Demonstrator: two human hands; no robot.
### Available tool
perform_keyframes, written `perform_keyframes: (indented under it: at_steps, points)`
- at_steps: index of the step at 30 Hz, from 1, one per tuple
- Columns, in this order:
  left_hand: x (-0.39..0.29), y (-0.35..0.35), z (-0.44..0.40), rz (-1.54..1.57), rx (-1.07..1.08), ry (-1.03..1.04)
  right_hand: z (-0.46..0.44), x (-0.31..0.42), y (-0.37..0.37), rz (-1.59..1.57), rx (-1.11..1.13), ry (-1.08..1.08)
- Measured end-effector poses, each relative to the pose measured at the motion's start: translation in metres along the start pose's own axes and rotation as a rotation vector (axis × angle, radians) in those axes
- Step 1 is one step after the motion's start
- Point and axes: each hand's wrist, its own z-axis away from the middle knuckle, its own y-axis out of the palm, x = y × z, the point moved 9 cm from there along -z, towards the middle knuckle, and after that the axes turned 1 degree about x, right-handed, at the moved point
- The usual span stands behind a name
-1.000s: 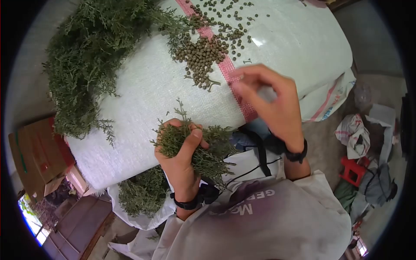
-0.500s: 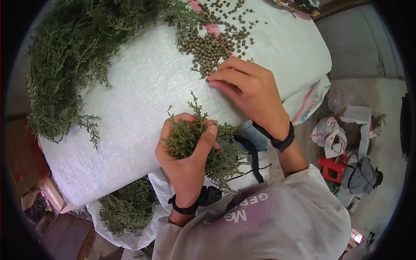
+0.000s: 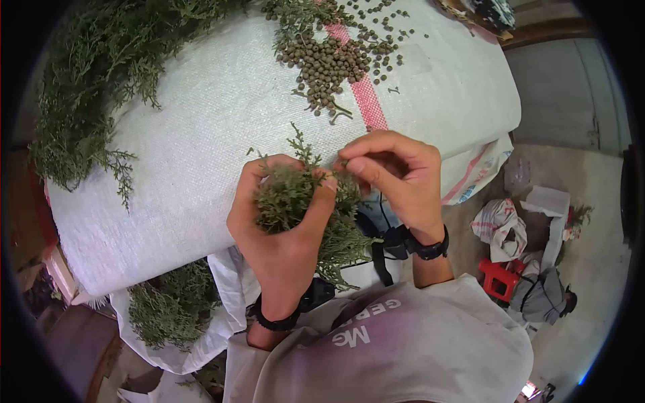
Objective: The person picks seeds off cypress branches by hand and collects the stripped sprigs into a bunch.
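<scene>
My left hand (image 3: 279,245) is closed around a bunch of green conifer sprigs (image 3: 287,201), whose leafy tips stick out above and below the fingers. Close beside the bunch's top, my right hand (image 3: 400,178) pinches thumb and fingertips together; whatever is between them is too small to make out. Beyond both hands, small round brown cones (image 3: 322,67) lie heaped and scattered on a stuffed white woven sack (image 3: 195,154). A short bit of stem (image 3: 340,113) rests at the near edge of the heap.
A large mound of cut greenery (image 3: 101,74) covers the sack's far left. Below, an open white bag (image 3: 232,285) holds more sprigs. On the floor at right are a red plastic stool (image 3: 497,279), a striped bag (image 3: 500,228) and a grey cloth bundle (image 3: 545,295).
My right hand has drawn back from the cone heap to the sprigs in my left hand. The left hand keeps its hold on the bunch. The view has shifted slightly.
</scene>
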Motion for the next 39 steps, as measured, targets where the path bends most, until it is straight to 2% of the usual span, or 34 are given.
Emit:
perform_keyframes:
  at_steps: [4,6,13,28,39]
  points:
    - [0.000,0.002,-0.002,-0.011,-0.041,0.003,0.000,-0.003,0.001,-0.082,0.031,-0.067]
    - [-0.001,0.003,-0.005,-0.016,-0.048,0.004,-0.001,-0.004,-0.001,-0.105,0.031,-0.029]
    - [-0.007,0.009,-0.006,-0.102,-0.064,0.157,-0.003,-0.008,0.000,-0.110,0.047,-0.021]
    - [0.003,0.004,-0.005,-0.037,-0.109,0.054,-0.008,-0.003,0.000,-0.047,0.017,-0.023]
    - [0.003,0.007,-0.006,0.014,-0.080,0.056,-0.007,0.003,-0.001,0.074,0.024,-0.188]
